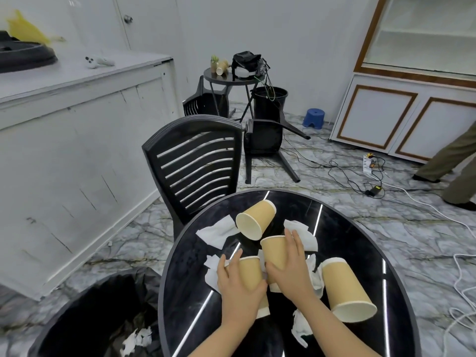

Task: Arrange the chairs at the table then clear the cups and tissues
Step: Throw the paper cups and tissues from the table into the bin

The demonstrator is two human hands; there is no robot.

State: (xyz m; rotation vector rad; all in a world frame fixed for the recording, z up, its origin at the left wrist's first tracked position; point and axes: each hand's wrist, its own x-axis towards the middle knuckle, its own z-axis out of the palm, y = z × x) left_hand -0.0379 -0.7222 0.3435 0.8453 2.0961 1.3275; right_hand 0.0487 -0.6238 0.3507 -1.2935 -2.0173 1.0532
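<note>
1. Round black table [180, 292] is the landmark. Four tan paper cups lie on it: the near-left cup [251, 273] sits under the left hand [238, 284], the middle cup [274, 251] under the right hand [291, 269]; the two cups lie side by side at table centre.
2. Far cup [253, 219] lies on its side just beyond both hands, mouth toward the camera. Right cup [345, 292] lies tipped on the table's right part, near the right hand but apart from it.
3. White tissues [219, 231] are scattered on the table round and beneath the cups; one crumpled tissue [300, 328] lies beside the right forearm.
4. Upright black slatted chair [193, 161] stands at the table's far-left edge. Overturned chair [265, 140] lies on the floor well beyond the table.
5. Black-lined bin [103, 315] stands left of the table w/ tissue scraps inside.
6. Cables & a power strip [368, 162] lie on the floor, far right of the table.
7. Grip: left hand's fingers wrap over the near-left cup, grasping it; right hand's fingers & thumb curl round the middle cup, grasping it.
</note>
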